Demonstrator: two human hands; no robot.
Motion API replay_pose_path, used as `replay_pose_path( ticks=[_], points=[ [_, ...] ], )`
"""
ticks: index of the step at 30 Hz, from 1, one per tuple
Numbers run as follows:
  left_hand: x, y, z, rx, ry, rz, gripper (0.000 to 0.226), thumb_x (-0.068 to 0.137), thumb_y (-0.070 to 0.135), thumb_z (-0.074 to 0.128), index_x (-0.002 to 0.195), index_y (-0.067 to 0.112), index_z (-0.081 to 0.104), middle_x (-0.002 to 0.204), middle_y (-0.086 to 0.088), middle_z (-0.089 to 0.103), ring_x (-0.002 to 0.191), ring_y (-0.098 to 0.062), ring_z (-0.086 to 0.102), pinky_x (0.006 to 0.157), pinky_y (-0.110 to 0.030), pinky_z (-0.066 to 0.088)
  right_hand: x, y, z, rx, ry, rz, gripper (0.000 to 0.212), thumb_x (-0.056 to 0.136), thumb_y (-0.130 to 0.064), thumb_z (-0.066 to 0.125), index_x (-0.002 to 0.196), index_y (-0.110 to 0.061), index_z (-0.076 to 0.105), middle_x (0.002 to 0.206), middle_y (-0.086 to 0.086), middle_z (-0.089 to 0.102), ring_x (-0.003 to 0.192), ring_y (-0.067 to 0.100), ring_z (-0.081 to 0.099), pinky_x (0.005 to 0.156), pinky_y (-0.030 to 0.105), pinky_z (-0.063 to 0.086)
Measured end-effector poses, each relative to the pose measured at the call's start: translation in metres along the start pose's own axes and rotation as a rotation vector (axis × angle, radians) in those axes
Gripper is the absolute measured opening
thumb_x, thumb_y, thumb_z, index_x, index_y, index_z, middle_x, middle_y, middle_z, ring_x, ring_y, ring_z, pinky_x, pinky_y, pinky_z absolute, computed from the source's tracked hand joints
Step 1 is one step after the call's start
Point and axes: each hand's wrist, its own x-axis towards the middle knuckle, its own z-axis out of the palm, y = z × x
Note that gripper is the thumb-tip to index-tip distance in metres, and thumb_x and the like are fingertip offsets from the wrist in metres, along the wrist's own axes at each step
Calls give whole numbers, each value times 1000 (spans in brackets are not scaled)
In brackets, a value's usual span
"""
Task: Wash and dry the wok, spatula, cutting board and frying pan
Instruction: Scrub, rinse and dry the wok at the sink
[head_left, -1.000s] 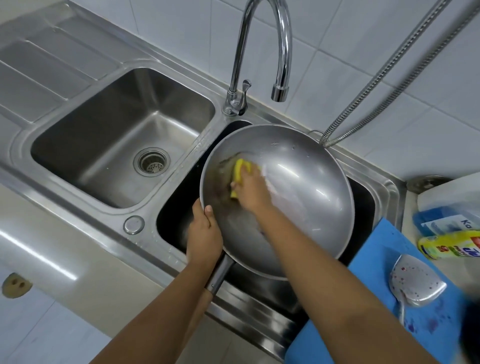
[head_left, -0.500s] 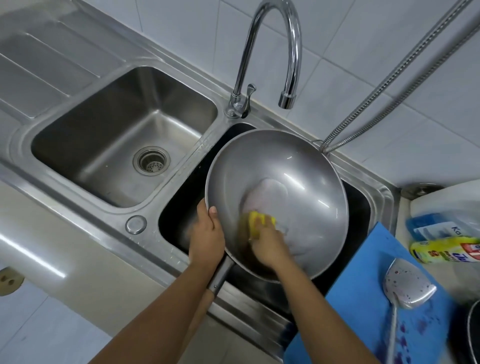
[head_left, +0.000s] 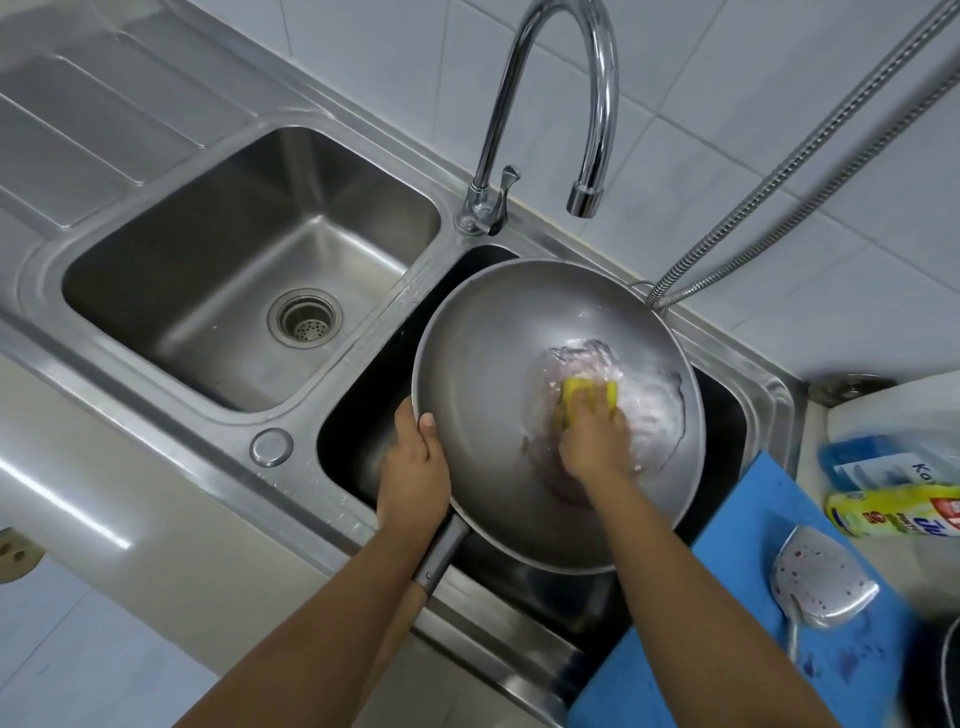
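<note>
A grey metal wok (head_left: 483, 364) sits tilted over the right sink basin (head_left: 363, 415), its handle pointing toward me. My left hand (head_left: 413, 467) grips the wok's near left rim, thumb inside. My right hand (head_left: 592, 436) presses a yellow sponge (head_left: 576, 389) into the wok's bottom, where white-pink suds spread. A blue cutting board (head_left: 727, 649) lies on the counter to the right. A metal spatula (head_left: 815, 587) with purple specks rests on it. A dark frying pan's edge (head_left: 940, 675) shows at the far right.
The left basin (head_left: 218, 249) with its drain strainer stands to the left. A curved tap (head_left: 587, 130) arches above the wok; no water runs. A metal hose (head_left: 779, 182) hangs along the tiled wall. A yellow detergent bottle (head_left: 893, 512) and a blue-and-white jug (head_left: 883, 457) lie at right.
My right hand has moved the sponge from the wok's left wall, down to its near side, then to the bottom centre. More suds cover the bottom. My left hand keeps its grip.
</note>
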Motion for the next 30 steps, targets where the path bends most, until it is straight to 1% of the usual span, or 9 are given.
replay_pose_path(
  ticks=[4, 7, 9, 12, 14, 16, 18, 24, 30],
  points=[
    [-1, 0, 0, 23, 7, -5, 41, 105, 39, 25, 143, 27, 33, 93, -5, 65, 81, -19, 64, 72, -38, 55, -52, -33, 12, 180, -228, -80, 64, 91, -15, 50, 150, -26, 27, 162, 5, 6, 134, 41, 32, 109, 43, 35],
    [-1, 1, 0, 33, 29, -18, 39, 105, 36, 27, 142, 25, 35, 98, -10, 66, 84, -26, 64, 76, -43, 55, -72, -65, 5, 351, -329, -211, 60, 94, -17, 52, 150, -26, 30, 162, 1, 11, 143, 31, 25, 117, 34, 18],
    [-1, 1, 1, 35, 41, -16, 38, 105, 37, 27, 140, 26, 37, 93, -9, 66, 82, -27, 64, 73, -41, 53, -71, -88, -9, 558, -365, -289, 58, 96, -14, 51, 151, -22, 32, 161, -1, 17, 146, 21, 19, 112, 23, 10],
    [0, -1, 2, 25, 28, -9, 37, 105, 39, 26, 137, 28, 39, 86, 0, 65, 74, -13, 62, 60, -30, 47, -49, -123, -23, 867, -335, -342, 67, 97, -19, 54, 154, -26, 19, 162, -8, 6, 147, 9, 6, 118, 28, 8],
    [-1, -1, 0, 0, 13, -12, 37, 104, 40, 27, 138, 29, 39, 87, 3, 65, 75, -7, 61, 59, -26, 47, -22, -135, -29, 913, -170, -329, 73, 96, -19, 56, 155, -27, 15, 163, -8, -1, 145, 7, 3, 114, 26, 7],
    [-2, -3, 1, -28, 8, -23, 37, 105, 39, 28, 138, 29, 39, 90, 7, 65, 77, -4, 61, 59, -22, 46, 15, -131, -33, 784, 50, -306, 74, 95, -17, 58, 155, -23, 15, 163, 0, -2, 146, 15, 7, 112, 27, 11],
    [0, -3, 2, -59, 7, -29, 37, 105, 38, 29, 139, 28, 39, 90, 11, 64, 78, -1, 60, 58, -18, 43, 57, -112, -34, 545, 225, -257, 75, 93, -16, 58, 155, -18, 15, 163, 8, -4, 149, 29, 6, 120, 41, 13],
    [3, -1, 2, -83, 8, -38, 38, 105, 35, 29, 140, 25, 39, 91, 14, 62, 79, 1, 60, 59, -13, 42, 81, 4, -30, -137, 280, 45, 79, 91, -30, 56, 154, -18, 9, 161, 17, -7, 144, 48, 5, 117, 61, 1],
    [0, -1, 2, -72, -1, -36, 38, 105, 36, 28, 141, 26, 38, 96, 6, 65, 82, -2, 61, 63, -18, 45, 46, 26, -15, -31, 244, 260, 68, 90, -14, 50, 151, -14, 21, 161, 17, -8, 143, 50, 4, 114, 61, -3]
  ],
)
